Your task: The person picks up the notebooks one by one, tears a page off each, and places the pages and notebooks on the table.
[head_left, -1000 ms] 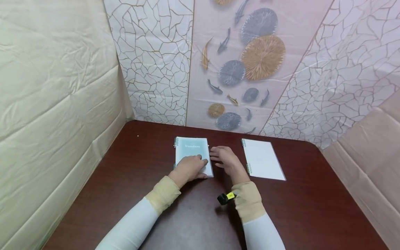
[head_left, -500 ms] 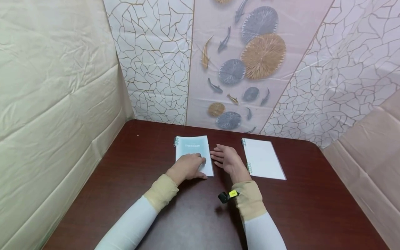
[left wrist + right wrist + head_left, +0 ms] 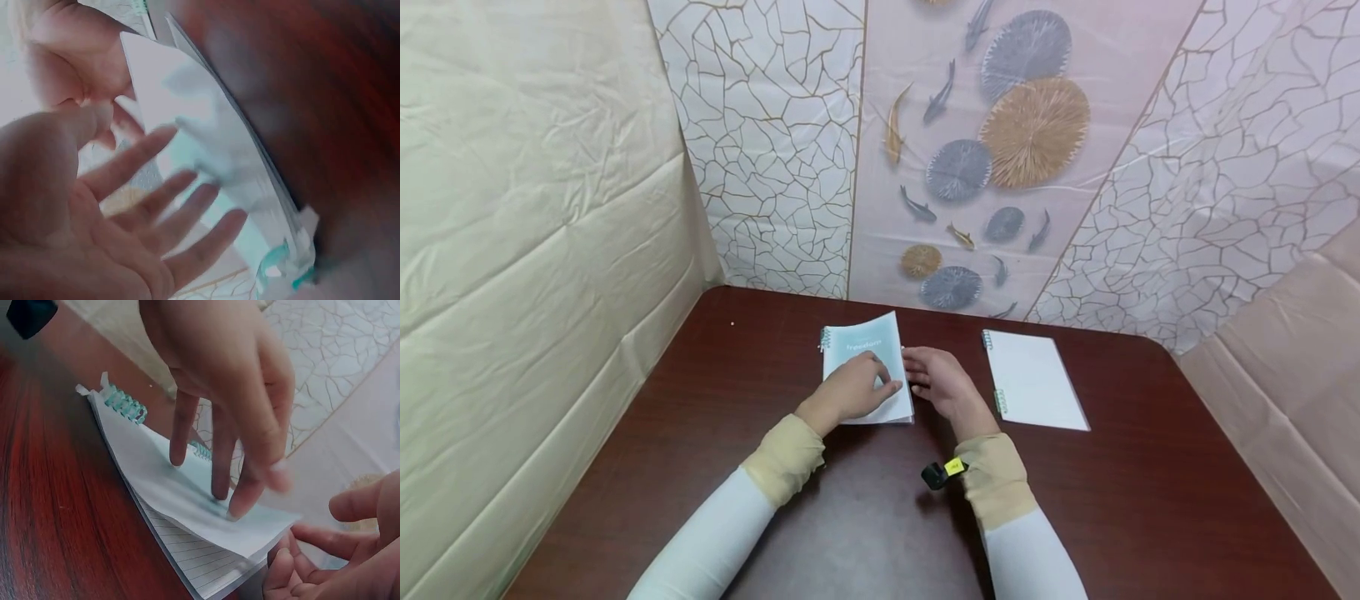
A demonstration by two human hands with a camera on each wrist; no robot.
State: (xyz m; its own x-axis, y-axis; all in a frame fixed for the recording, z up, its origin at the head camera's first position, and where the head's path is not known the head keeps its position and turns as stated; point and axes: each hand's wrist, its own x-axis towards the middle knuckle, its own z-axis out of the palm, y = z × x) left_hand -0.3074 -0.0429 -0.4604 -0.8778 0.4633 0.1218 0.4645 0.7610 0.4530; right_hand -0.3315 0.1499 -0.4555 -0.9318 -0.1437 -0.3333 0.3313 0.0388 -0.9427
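My left hand (image 3: 850, 392) lies on the teal spiral notebook (image 3: 867, 350), fingers straight and spread, pressing its cover down. The notebook sits near the middle of the dark wooden surface (image 3: 715, 400), spiral edge to the left, and its cover bows up along the free right edge over lined pages. My right hand (image 3: 936, 379) is just beside that edge with curled fingers; in the right wrist view the fingertips (image 3: 284, 565) seem to tuck under the lifted cover, though I cannot tell whether they actually pinch it. Further right, well apart, a white spiral notebook (image 3: 1033, 382) lies flat.
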